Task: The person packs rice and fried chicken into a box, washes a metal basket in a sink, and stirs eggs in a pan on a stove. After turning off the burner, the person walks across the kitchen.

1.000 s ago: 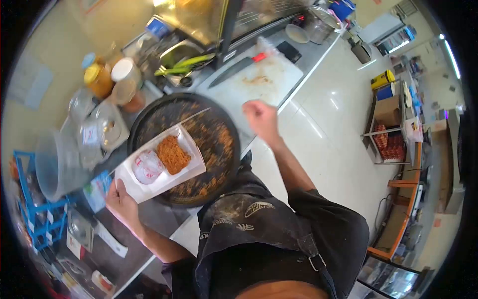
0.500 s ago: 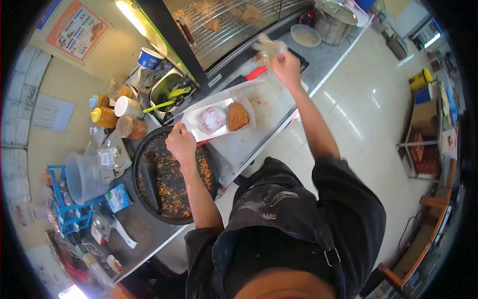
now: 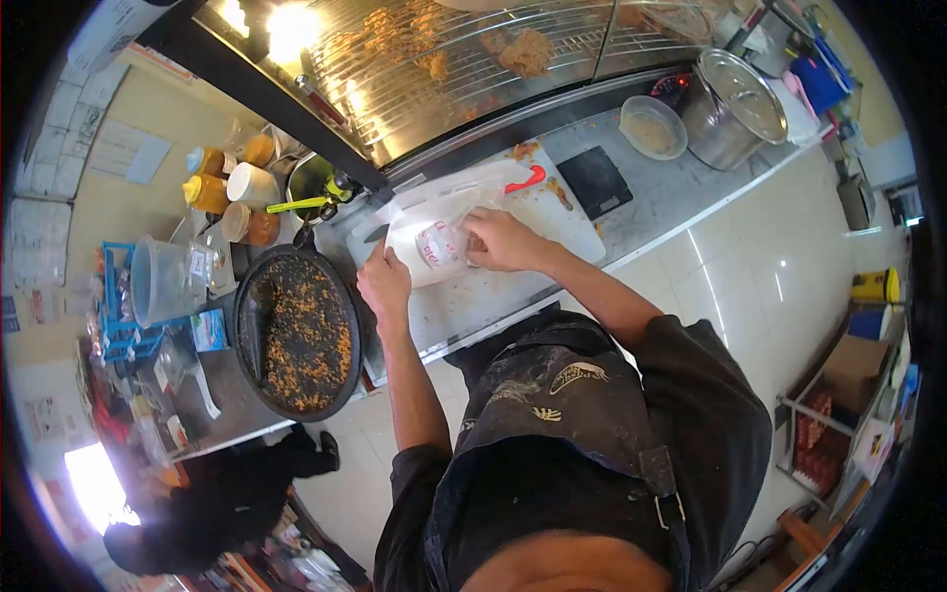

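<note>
An open white paper box (image 3: 402, 240) stands on the white cutting board (image 3: 582, 234). Inside it lies a round, clear-wrapped item with red print (image 3: 437, 245). My left hand (image 3: 385, 281) pinches the box's left edge. Over the right part of the box, my right hand (image 3: 501, 240) has its fingers closed beside the wrapped item; what they hold, if anything, is hidden. The brown fried piece is out of sight behind that hand. A red handle (image 3: 526, 179) lies behind the box.
A round black pan of crumbs (image 3: 306, 335) sits at the left, with sauce bottles (image 3: 205, 193) behind it. Along the back is a glass display case (image 3: 464, 69). A steel pot (image 3: 730, 113) stands back right. Another person (image 3: 232, 498) is at the lower left.
My right hand has come down and left from above the board to the box, and the clear plastic in it no longer shows distinctly. The view has shifted; another person now shows.
</note>
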Action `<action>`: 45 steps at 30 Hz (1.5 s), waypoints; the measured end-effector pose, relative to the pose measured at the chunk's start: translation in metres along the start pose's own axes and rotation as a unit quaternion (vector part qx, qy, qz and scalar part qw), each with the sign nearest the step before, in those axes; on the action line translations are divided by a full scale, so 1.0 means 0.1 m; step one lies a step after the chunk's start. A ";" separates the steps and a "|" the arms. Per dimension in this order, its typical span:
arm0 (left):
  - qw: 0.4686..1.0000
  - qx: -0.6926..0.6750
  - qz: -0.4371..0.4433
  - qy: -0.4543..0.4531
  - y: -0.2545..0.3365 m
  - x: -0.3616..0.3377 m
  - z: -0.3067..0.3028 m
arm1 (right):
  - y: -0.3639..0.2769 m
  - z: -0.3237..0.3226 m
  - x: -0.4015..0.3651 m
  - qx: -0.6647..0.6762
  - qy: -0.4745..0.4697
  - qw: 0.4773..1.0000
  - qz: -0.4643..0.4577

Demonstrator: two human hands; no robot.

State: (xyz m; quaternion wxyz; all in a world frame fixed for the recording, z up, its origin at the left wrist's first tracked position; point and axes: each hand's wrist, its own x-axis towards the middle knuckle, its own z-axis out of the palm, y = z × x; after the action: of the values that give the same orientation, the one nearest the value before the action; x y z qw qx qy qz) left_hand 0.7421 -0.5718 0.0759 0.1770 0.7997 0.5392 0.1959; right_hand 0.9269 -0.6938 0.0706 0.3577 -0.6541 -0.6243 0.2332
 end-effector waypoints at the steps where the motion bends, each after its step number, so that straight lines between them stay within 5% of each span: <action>1: 1.000 0.011 -0.011 -0.005 0.01 -0.05 0.05 | 0.03 -0.07 0.01 -0.037 -0.051 0.998 0.021; 4: 0.998 0.019 -0.054 -0.016 -0.15 -0.16 0.31 | 0.29 -0.06 -0.05 -0.171 -0.065 0.982 0.040; 7: 0.998 0.043 -0.039 -0.005 -0.19 -0.27 0.39 | 0.27 -0.28 -0.02 -0.228 -0.028 0.973 -0.037; 13: 0.999 0.008 -0.030 0.014 -0.28 -0.35 0.52 | 0.39 -0.09 0.74 -0.235 -0.390 0.885 -0.099; 17: 0.992 0.019 -0.080 0.098 -0.26 -0.37 0.63 | 0.39 -0.10 0.96 -0.223 -0.519 0.825 -0.006; 20: 0.987 0.018 -0.120 0.110 -0.20 -0.39 0.61 | 0.42 -0.15 0.95 -0.232 -0.533 0.806 -0.111; 23: 0.989 -0.003 -0.110 0.096 -0.13 -0.41 0.58 | 0.35 -0.27 0.76 -0.296 -0.441 0.830 -0.172; 27: 0.998 0.017 -0.032 0.059 -0.38 -0.32 0.66 | 0.23 -0.64 0.59 -0.202 -0.392 0.872 -0.210; 30: 0.996 0.046 -0.011 0.073 -0.23 -0.39 0.51 | 0.30 -0.87 0.38 -0.180 -0.245 0.937 -0.173; 31: 0.991 0.099 -0.034 0.086 -0.32 -0.42 0.44 | 0.29 -1.06 0.31 -0.151 -0.206 0.952 -0.172; 34: 0.956 0.074 -0.250 0.135 0.86 -0.49 -0.19 | 0.36 -2.04 -0.08 -0.071 -0.044 0.977 -0.198; 37: 0.930 -0.182 -0.026 0.319 1.90 -0.17 -0.03 | 0.69 -3.11 -0.76 -0.112 0.146 0.956 -0.230; 39: 0.918 -0.285 0.173 0.216 3.13 0.06 0.35 | 0.77 -3.83 -1.38 -0.247 0.140 0.944 -0.169; 41: 0.902 -0.182 0.385 0.070 4.43 0.07 0.70 | 0.72 -4.34 -1.99 -0.313 0.197 0.920 -0.129; 43: 0.770 -0.099 0.627 0.062 5.41 0.21 1.22 | 0.66 -4.73 -2.55 -0.456 0.144 0.877 -0.041; 45: 0.705 0.040 0.698 0.118 6.20 0.22 1.67 | 0.77 -4.98 -2.98 -0.511 0.179 0.840 -0.029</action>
State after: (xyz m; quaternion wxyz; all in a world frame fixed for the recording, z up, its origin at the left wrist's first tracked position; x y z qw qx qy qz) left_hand 1.3256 -0.7838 0.2412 -0.1079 0.9243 -0.1496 0.3342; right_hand 1.3177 -1.0723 0.2865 0.0847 -0.7562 -0.5984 -0.2509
